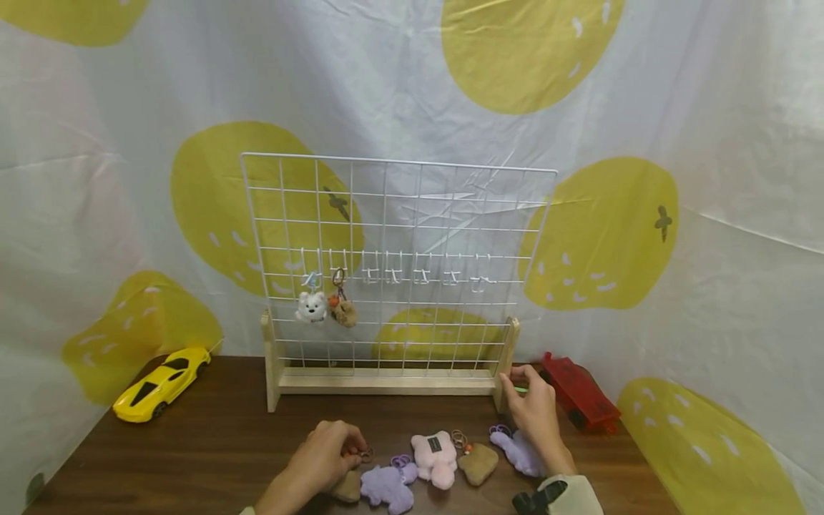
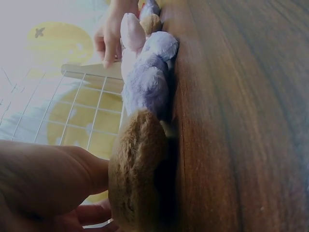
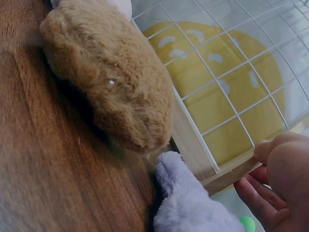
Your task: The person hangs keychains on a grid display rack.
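My left hand (image 1: 325,454) pinches the ring of a brown plush keychain (image 1: 347,486) at the table's front. In the left wrist view, that plush (image 2: 137,169) hides the fingertips. With thumb and fingers on either side, my right hand (image 1: 534,408) holds the right wooden post (image 1: 508,357) of a white wire grid rack (image 1: 402,229). Beside the left hand's plush lie a purple plush keychain (image 1: 389,490), a pink one (image 1: 434,458), another brown one (image 1: 478,463) and another purple one (image 1: 520,452). A white bear keychain (image 1: 312,307) and a brown keychain (image 1: 344,312) hang from the rack.
Several clear hooks (image 1: 421,275) line the grid to the right of the hanging keychains. A yellow toy car (image 1: 164,385) stands at the left, and a red toy vehicle (image 1: 579,393) lies behind my right hand. A fruit-printed curtain (image 1: 399,93) hangs behind the brown table (image 1: 212,443).
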### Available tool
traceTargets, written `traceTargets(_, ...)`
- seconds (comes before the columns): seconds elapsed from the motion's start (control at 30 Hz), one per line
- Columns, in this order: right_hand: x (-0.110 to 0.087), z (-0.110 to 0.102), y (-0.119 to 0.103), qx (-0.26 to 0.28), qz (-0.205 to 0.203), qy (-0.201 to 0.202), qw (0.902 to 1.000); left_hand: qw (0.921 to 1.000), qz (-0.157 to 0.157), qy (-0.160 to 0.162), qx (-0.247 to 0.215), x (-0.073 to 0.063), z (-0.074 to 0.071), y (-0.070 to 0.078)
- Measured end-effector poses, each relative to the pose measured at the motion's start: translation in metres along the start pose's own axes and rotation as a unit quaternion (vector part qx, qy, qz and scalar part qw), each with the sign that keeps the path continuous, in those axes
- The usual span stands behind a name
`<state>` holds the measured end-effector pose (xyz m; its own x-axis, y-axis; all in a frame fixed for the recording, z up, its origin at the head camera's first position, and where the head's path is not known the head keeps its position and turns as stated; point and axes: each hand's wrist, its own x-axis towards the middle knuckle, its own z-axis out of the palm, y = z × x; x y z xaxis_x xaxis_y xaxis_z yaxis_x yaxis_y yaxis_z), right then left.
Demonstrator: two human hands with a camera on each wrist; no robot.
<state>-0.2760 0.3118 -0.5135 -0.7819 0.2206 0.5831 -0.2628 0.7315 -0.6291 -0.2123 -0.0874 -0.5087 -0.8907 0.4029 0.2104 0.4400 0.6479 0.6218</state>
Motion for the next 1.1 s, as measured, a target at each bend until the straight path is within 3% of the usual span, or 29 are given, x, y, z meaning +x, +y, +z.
traceTargets(0.2, 0.000, 0.000, 0.000, 0.003, 0.001, -0.002, 1.0000, 0.9999, 0.009, 0.005, 0.013, -0.002, 0.001, 0.001)
traceTargets(0.83, 0.000, -0.001, 0.002, 0.006, 0.003, -0.003, 1.0000, 0.9992, 0.032, 0.012, -0.018, 0.001, 0.004, -0.002)
traceTargets(1.1, 0.000, 0.000, 0.004, 0.003, 0.003, -0.002, 1.0000, 0.9962, 0.046, 0.048, -0.055, 0.010, 0.003, 0.000)
